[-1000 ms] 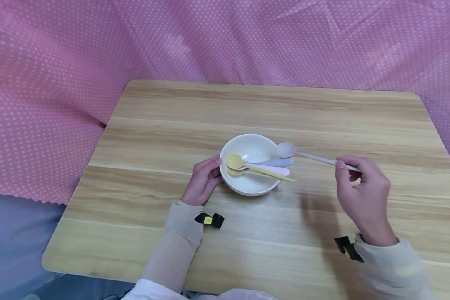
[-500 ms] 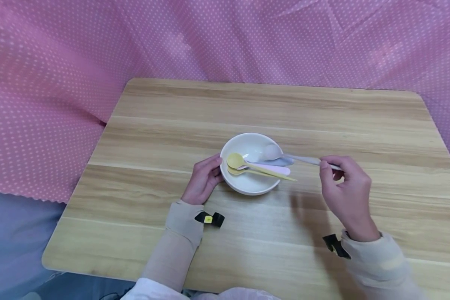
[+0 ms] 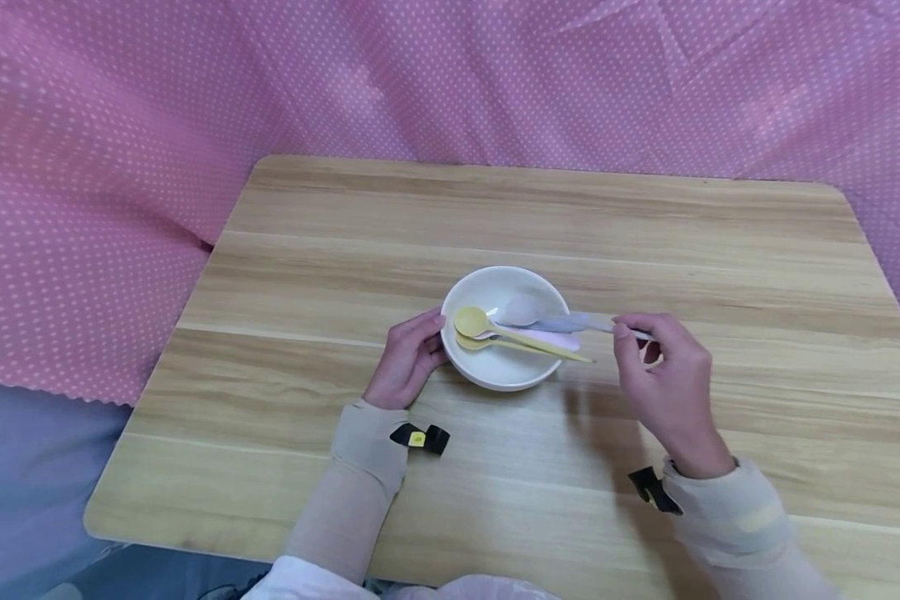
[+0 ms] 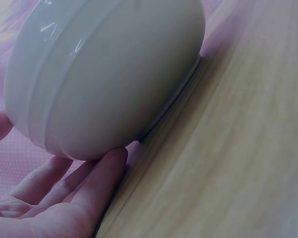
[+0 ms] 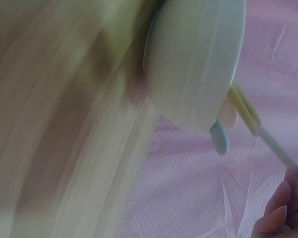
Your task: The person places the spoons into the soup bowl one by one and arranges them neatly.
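A white bowl (image 3: 504, 375) stands on the table, with my left hand (image 3: 408, 358) at its left side. My left thumb touches near the rim and the fingers (image 4: 99, 183) support the outer wall from below. Between thumb and fingers my right hand (image 3: 671, 387) pinches the handle end of a pale whitish spoon (image 3: 521, 310). That spoon's head is over the bowl's inside; whether it touches the bowl is unclear. Two yellow spoons (image 3: 471, 322) lie in the bowl, beside a pink handle (image 3: 564, 340) and a blue-grey handle (image 5: 219, 137), partly covered by the held spoon.
The wooden table (image 3: 285, 275) has rounded corners and reaches past both arms. A pink dotted cloth (image 3: 450, 83) hangs behind and to the left of it. Each wrist wears a beige band with a small black device (image 3: 420, 438).
My right hand has moved left, bringing the whitish spoon's head from the bowl's right rim to over its inside. The left hand and the bowl have stayed in place.
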Demonstrator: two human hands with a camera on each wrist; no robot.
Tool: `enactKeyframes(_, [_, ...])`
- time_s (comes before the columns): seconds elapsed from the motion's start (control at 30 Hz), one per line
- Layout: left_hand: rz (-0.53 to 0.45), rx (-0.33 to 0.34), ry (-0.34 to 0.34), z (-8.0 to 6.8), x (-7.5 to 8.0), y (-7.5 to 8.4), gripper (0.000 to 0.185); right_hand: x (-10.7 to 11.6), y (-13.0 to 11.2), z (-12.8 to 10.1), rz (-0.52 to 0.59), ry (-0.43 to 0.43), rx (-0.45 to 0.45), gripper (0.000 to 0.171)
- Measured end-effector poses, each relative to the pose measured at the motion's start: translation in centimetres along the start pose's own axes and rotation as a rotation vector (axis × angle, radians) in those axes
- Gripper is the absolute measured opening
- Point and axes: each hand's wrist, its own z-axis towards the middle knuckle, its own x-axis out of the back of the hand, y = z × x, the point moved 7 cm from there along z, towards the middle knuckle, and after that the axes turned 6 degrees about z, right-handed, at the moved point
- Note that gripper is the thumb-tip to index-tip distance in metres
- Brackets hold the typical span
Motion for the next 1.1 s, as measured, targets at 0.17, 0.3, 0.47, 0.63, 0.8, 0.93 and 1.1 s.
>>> enactKeyframes(0.17, [-0.002,0.002,-0.005,0.1,0.0,0.0,0.043,-0.6,0.1,-0.1,0.006,-0.031,-0.018,0.011])
enactKeyframes(0.3, [-0.004,0.007,-0.007,0.1,0.0,-0.1,0.043,-1.1,-0.1,-0.1,0.013,-0.053,0.0,0.011])
enactKeyframes(0.47, [-0.006,0.004,-0.01,0.1,0.1,-0.1,0.044,-1.9,-0.4,-0.2,0.012,-0.073,0.019,0.011])
enactKeyframes(0.63, [-0.012,-0.004,-0.014,0.1,0.2,-0.2,0.045,-2.7,-0.4,-0.2,0.009,-0.097,0.008,0.011])
enactKeyframes(0.8, [-0.016,-0.01,-0.013,0.1,0.1,-0.1,0.044,-3.5,-0.4,-0.2,-0.002,-0.123,0.005,0.01])
enactKeyframes(0.93, [-0.014,-0.013,-0.015,0.1,0.1,0.0,0.044,-4.1,-0.3,-0.2,-0.02,-0.152,-0.008,0.01])
enactKeyframes(1.1, [-0.014,-0.018,-0.019,0.1,0.1,0.0,0.043,-4.7,-0.2,-0.2,-0.027,-0.197,-0.025,0.01])
